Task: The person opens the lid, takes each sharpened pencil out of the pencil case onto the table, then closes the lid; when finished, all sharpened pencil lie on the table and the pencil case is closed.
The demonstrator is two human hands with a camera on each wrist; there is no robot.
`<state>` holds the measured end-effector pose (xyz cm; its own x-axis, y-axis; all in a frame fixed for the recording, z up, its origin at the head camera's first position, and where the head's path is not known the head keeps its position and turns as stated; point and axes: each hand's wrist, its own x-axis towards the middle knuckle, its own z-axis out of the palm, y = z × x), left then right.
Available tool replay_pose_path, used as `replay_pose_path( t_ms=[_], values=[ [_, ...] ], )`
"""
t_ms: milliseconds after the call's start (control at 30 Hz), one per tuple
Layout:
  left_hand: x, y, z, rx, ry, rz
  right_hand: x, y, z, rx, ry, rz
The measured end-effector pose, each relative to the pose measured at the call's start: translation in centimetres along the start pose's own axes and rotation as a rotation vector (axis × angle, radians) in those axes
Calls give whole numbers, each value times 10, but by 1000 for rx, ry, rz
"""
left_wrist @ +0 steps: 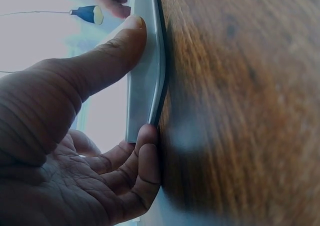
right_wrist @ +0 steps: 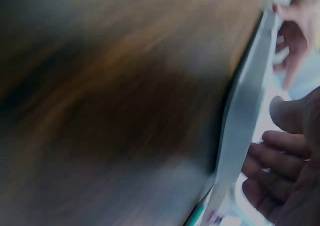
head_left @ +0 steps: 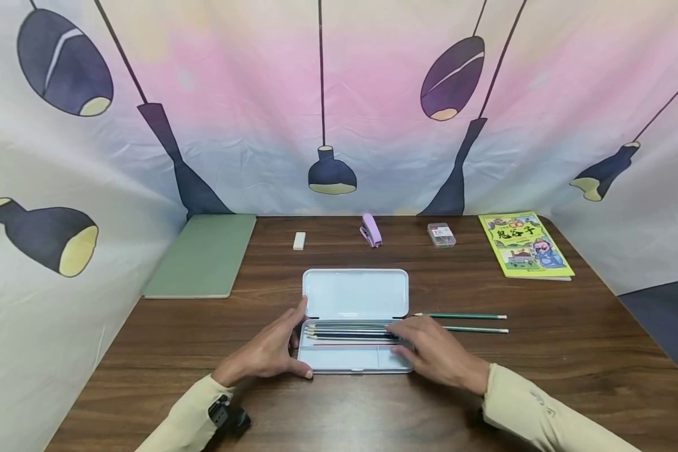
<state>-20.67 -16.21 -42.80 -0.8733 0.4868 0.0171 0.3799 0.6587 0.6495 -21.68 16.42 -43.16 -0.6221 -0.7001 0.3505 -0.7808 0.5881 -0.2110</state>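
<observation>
A pale blue pencil case [head_left: 339,360] lies on the table with its lid [head_left: 356,293] tipped back. Several pencils [head_left: 344,335] fill its rear compartment, among them a thin red one. My left hand [head_left: 268,351] holds the case's left end, thumb [left_wrist: 131,41] along the front wall and fingers bent round the corner. Over the right end, my right hand [head_left: 437,351] has its fingertips at the pencils' ends, its fingers loosely bent and apart from the thumb [right_wrist: 290,113]. Two green pencils [head_left: 469,316] lie on the table just right of the case, one partly behind that hand.
Along the back are a white eraser [head_left: 299,241], a purple stapler [head_left: 370,230] and a small clear box [head_left: 441,235]. A green notebook [head_left: 203,257] lies back left, a yellow booklet [head_left: 525,246] back right. A printed curtain [head_left: 248,113] hangs behind the table.
</observation>
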Motion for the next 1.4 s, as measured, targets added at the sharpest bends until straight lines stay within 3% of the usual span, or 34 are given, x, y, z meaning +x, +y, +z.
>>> replay_pose_path(
  t_ms=[167,267,633,1033,1200,1400],
  values=[
    [0,0,1,-7,4,-9,8,-10,14,-172,-29,-19],
    [0,0,1,-11,7,-9,11,-11,17,-197,-12,-12],
    [0,0,-1,-5,10,-6,9,-12,15,-77,152,37],
    [-1,0,1,2,2,-15,3,9,-10,368,243,269],
    [0,0,1,1,8,-13,-9,26,-23,377,287,393],
    [0,1,1,-1,0,-25,-24,42,-29,303,300,407]
  ],
)
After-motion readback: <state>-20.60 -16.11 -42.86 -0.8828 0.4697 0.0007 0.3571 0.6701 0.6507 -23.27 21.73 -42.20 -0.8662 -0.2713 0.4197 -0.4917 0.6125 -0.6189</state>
